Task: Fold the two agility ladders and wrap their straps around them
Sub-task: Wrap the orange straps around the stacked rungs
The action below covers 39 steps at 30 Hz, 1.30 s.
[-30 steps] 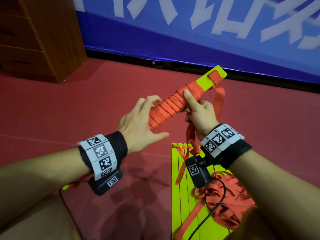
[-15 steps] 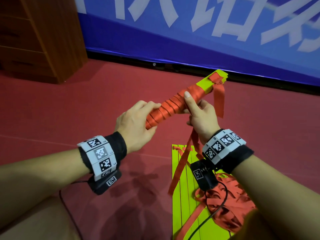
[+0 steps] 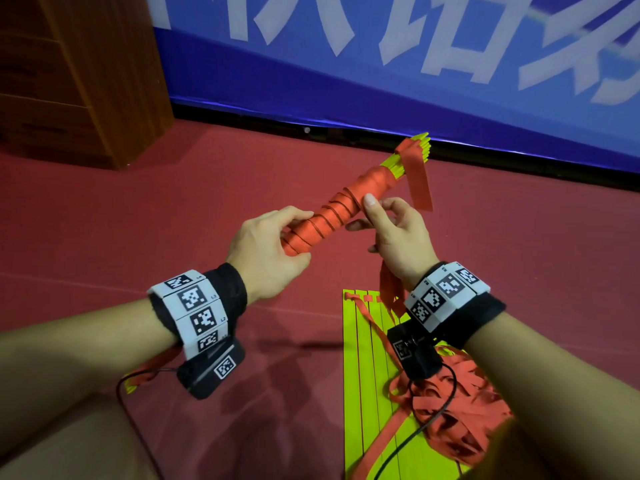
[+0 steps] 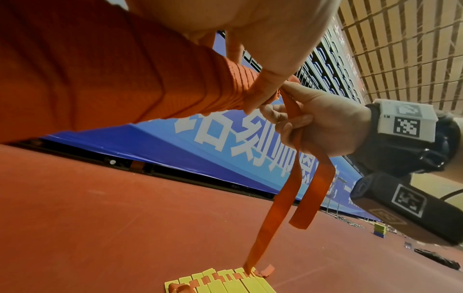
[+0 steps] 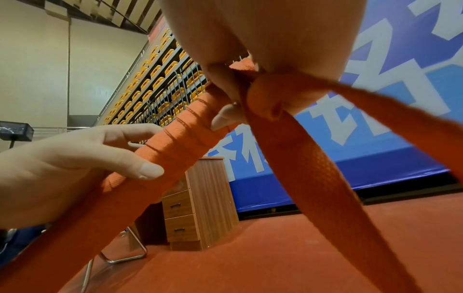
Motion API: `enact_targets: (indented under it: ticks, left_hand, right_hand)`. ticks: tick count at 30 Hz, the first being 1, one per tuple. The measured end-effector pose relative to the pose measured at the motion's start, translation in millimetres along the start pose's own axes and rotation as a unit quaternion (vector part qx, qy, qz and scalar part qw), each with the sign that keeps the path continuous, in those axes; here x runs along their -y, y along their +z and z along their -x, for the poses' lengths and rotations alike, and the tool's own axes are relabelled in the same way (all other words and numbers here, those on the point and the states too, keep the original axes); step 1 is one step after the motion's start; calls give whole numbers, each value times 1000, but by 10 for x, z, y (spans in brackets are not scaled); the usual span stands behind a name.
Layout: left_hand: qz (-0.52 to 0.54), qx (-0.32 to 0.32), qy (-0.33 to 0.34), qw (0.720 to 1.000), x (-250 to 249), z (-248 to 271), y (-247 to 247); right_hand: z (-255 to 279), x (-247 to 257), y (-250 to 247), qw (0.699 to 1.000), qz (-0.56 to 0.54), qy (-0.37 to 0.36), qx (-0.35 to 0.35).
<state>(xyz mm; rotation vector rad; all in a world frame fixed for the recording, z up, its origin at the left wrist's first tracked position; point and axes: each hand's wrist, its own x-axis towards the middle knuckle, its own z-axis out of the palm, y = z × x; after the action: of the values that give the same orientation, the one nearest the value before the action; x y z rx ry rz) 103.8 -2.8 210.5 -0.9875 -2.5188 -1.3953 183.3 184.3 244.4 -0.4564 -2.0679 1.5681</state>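
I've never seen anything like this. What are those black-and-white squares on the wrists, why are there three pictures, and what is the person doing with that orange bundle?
No machine here: a person works with bare hands. The patterned wrist bands carry printed markers, and a small camera hangs under each wrist. One picture comes from a head camera looking down; the other two look along each hand from the wrists, which is why they seem odd and close.

The left hand grips the near end of a folded agility ladder, yellow slats bundled and wound with orange strap. The right hand holds the loose strap against the bundle, thumb pressing on the wrapping; the strap's tail hangs down.

On the red floor lies the second ladder, its slats flat, with its tangled strap heaped beside it.
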Motion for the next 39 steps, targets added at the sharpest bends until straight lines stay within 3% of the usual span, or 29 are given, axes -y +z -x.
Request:
enact_targets:
  ticks: [12,22,28,33,36,39]
  left_hand:
    - [139,37,-52,988,-11,-18,-4]
    - [208,101,-71,970,-36,-25,-12]
    - [245,139,-94,955,-93,-5,24]
    - [160,118,-63,978,-110,-38,82]
    - [-11,81,1,997,-111,-27,76]
    - [-128,25,62,989,-133,6,58]
  right_hand:
    - [-50,-91,-39,1000,4,-11,11]
    - [-28,-60,-92,999,4,37,27]
    - [-61,-91,-15,997,-70,32,-20]
    - [-94,-75,61,992,-90,30,-80]
    - [-97,-76,69,989,-109,41,-91]
    - [-93,-74,85,988,-106,44,-100]
